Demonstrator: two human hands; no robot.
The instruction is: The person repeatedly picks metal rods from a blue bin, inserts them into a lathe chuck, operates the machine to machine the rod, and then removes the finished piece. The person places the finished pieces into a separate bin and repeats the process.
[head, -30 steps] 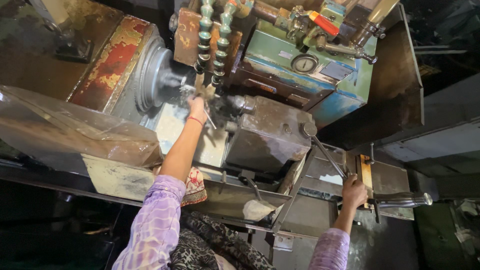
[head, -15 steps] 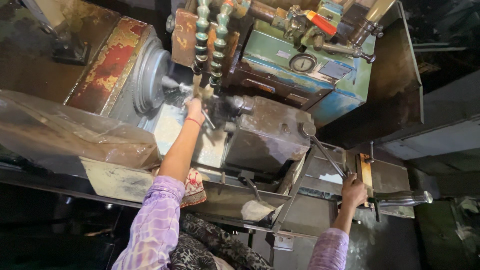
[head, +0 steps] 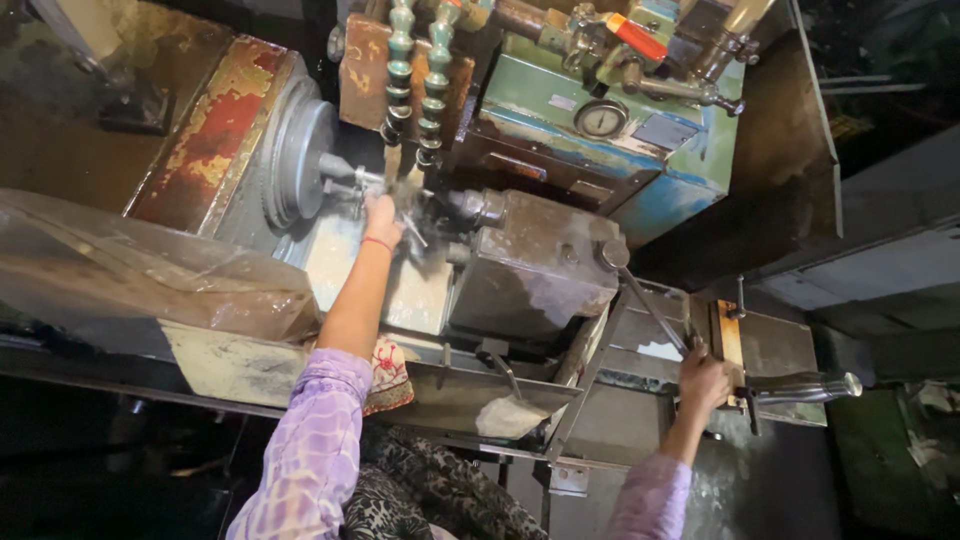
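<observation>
I look down on an old metal lathe. My left hand (head: 381,214) reaches up to the spindle nose of the round grey chuck (head: 296,160), its fingers closed around a small metal part there; the part itself is mostly hidden and wet with coolant. My right hand (head: 703,378) grips the lower end of a long thin steel lever (head: 645,300) that rises to the dark grey tool block (head: 535,265). Both arms wear lilac patterned sleeves.
Two green beaded coolant hoses (head: 418,70) hang over the chuck. A blue-green housing with a round gauge (head: 601,118) stands behind. A clear plastic sheet (head: 140,270) covers the left. A chrome-ended handle (head: 810,386) sticks out right. A cloth (head: 388,372) lies on the tray edge.
My left hand stays at the chuck nose with only slight shifts. My right hand keeps its grip on the lever; the view has drifted a little.
</observation>
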